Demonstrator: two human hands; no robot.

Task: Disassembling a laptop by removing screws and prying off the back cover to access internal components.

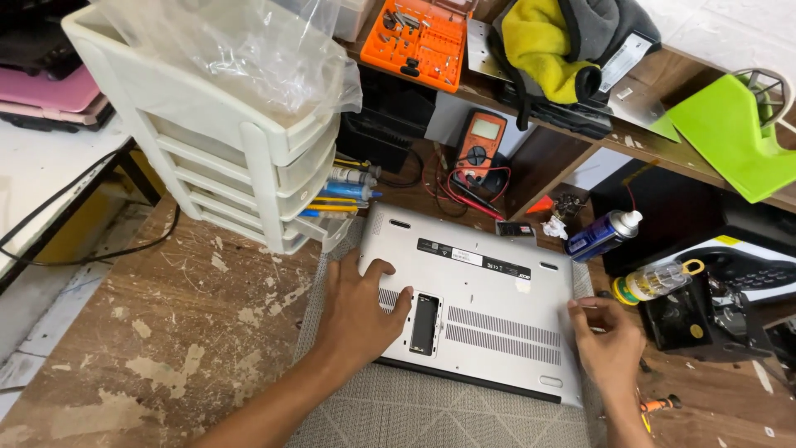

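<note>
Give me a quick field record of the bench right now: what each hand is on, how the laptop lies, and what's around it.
left hand: flat on the laptop's underside, beside an open rectangular slot
right hand: at the laptop's right edge, fingers curled; grip unclear
laptop: silver, bottom side up, on a grey mat
behind laptop: orange multimeter with red and black leads
right of laptop: blue spray can, lying down
left: white drawer unit
</note>
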